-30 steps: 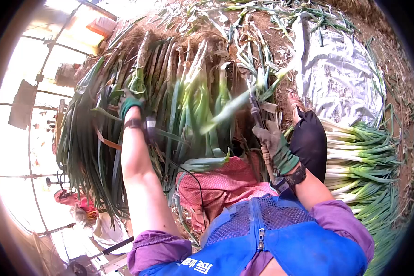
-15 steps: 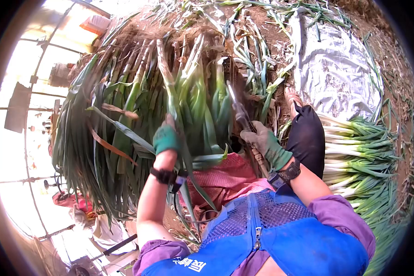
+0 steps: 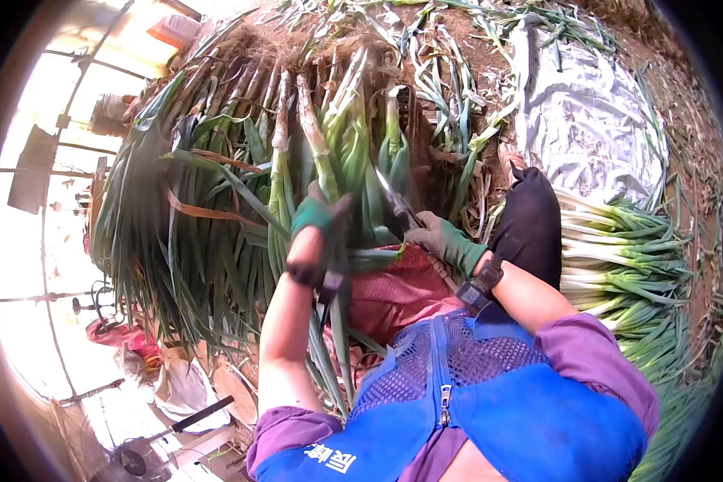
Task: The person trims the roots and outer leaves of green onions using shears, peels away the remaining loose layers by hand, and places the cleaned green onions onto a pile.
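My left hand, in a green glove and somewhat blurred, is closed around a long green onion. Its pale stem points away from me and its leaves trail below my wrist. In my right hand, also gloved, is a slim air blow gun with a light tip, gripped by its handle. The tip points up and left toward green onions in front of my left hand. A big heap of untrimmed green onions lies ahead and left, roots away from me. Over my lap is a red woven sack.
On the right lie cleaned green onions with white stems, beside my dark-clad leg. Beyond them a white woven sheet covers the soil. Loose leaves litter the far ground. A metal frame stands at left.
My left hand has moved right with its green onion, exposing another stalk to its left. My right hand and the blow gun have shifted slightly left, nearer to it.
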The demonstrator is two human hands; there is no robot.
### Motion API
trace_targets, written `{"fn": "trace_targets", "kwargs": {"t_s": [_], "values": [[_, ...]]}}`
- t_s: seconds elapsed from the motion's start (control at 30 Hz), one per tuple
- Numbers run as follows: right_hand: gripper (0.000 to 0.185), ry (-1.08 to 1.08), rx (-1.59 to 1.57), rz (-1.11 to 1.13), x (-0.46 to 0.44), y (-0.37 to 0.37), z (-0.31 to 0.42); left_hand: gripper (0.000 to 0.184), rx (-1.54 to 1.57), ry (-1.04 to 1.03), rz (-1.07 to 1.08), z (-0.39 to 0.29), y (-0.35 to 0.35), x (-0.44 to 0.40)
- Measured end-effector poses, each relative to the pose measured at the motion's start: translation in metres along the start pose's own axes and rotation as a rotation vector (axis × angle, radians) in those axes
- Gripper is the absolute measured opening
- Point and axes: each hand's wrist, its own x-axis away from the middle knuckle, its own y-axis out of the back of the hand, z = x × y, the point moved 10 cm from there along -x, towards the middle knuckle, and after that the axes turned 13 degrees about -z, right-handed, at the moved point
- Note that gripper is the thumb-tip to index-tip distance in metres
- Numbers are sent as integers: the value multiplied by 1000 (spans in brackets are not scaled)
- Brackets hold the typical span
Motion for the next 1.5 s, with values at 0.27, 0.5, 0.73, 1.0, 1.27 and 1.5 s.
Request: {"fn": "trace_targets", "kwargs": {"t_s": [0.27, 0.5, 0.73, 1.0, 1.27, 1.5], "values": [[41, 182, -145, -16, 2, 7, 11, 31, 1054, 148, 293, -12, -7, 65], [60, 378, 96, 265, 109, -21, 84, 31, 1131, 363, 438, 12, -16, 115], [51, 372, 346, 175, 128, -11, 89, 31, 1102, 347, 368, 11, -25, 107], [43, 404, 428, 26, 91, -8, 102, 32, 875, 185, 161, 13, -16, 76], [51, 504, 128, 63, 93, -1, 105, 40, 707, 156, 320, 17, 85, 94], [48, 308, 194, 259, 134, 6, 88, 27, 1031, 462, 280, 33, -5, 131]]}}
